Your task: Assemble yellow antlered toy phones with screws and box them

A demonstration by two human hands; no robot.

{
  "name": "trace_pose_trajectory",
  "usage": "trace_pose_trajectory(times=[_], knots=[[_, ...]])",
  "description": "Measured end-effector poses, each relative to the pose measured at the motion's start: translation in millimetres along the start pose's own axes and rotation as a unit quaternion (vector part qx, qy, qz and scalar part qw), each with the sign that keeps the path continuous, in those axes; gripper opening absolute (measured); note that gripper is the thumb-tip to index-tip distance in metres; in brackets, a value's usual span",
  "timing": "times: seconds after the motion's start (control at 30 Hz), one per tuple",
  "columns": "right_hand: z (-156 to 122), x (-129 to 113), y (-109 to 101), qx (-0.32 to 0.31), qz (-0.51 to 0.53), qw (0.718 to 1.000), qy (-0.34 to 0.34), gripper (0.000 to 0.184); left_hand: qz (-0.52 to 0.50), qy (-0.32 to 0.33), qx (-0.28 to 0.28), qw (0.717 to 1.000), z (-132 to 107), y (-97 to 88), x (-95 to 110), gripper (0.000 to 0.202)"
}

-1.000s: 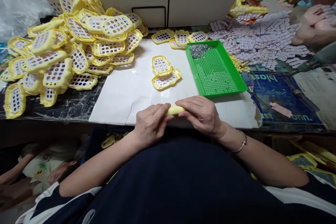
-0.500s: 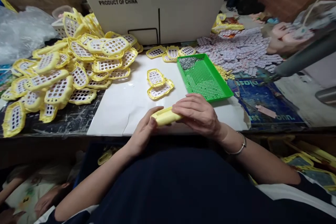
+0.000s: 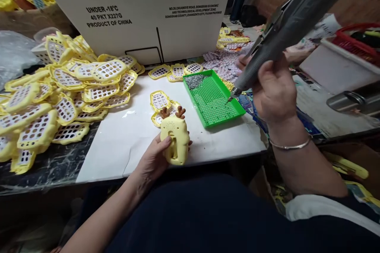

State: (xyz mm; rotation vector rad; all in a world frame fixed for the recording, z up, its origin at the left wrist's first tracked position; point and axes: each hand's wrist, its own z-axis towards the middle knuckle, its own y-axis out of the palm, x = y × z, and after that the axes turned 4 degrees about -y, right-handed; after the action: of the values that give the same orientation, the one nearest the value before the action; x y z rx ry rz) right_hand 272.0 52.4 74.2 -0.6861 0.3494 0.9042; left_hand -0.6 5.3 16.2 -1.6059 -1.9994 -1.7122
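Note:
My left hand point(image 3: 158, 151) is closed around a yellow plastic toy shell point(image 3: 175, 136) with brown antlers, its back with small holes and a recess facing up. In my right hand point(image 3: 276, 91) is a grey electric screwdriver point(image 3: 285, 27), tilted so that its bit points down and left. The bit's tip is over the right part of a green perforated tray point(image 3: 213, 116). Small silver screws point(image 3: 196, 81) are heaped at the tray's far left corner, with others spread in its holes. Just behind the toy lie two yellow-rimmed white panels point(image 3: 159, 101), partly hidden by it.
A large pile of yellow-rimmed panels point(image 3: 67, 108) covers the left side. A white carton point(image 3: 142, 8) stands at the back. Many small whitish pieces point(image 3: 222, 61) lie behind the tray. At right are a pale bin point(image 3: 341, 67) and a metal cylinder point(image 3: 353, 102).
My right hand has left the yellow toy and now grips the electric screwdriver, raised above the table. My left hand alone holds the toy, turned so its antlers show. The view has shifted right.

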Motion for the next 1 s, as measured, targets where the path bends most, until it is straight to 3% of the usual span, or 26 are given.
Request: trace_pose_trajectory(times=[0.07, 0.13, 0.23, 0.33, 0.5, 0.67, 1.0], knots=[[15, 5, 6, -0.035, 0.138, 0.989, 0.042, 0.030, -0.015, -0.006, 0.012, 1.000, 10, 7.2, -2, 0.040], [28, 2, 17, -0.044, 0.202, 0.976, 0.068, 0.035, -0.024, -0.006, 0.017, 1.000, 20, 13.9, -4, 0.041], [43, 1, 42, -0.051, 0.238, 0.965, 0.095, 0.040, -0.027, -0.003, 0.024, 0.999, 32, 21.1, -5, 0.046], [53, 15, 70, -0.010, 0.281, 0.953, 0.111, 0.044, -0.011, 0.007, 0.036, 0.999, 39, 24.1, -5, 0.047], [57, 47, 106, 0.013, 0.227, 0.964, 0.135, 0.052, -0.001, 0.028, 0.094, 0.995, 41, 23.9, -4, 0.052], [55, 58, 118, 0.034, 0.247, 0.963, 0.103, 0.046, -0.002, 0.023, 0.130, 0.991, 42, 23.5, -7, 0.043], [47, 69, 123, 0.019, 0.196, 0.972, 0.129, 0.044, 0.012, 0.023, 0.128, 0.991, 43, 23.6, -8, 0.041]])
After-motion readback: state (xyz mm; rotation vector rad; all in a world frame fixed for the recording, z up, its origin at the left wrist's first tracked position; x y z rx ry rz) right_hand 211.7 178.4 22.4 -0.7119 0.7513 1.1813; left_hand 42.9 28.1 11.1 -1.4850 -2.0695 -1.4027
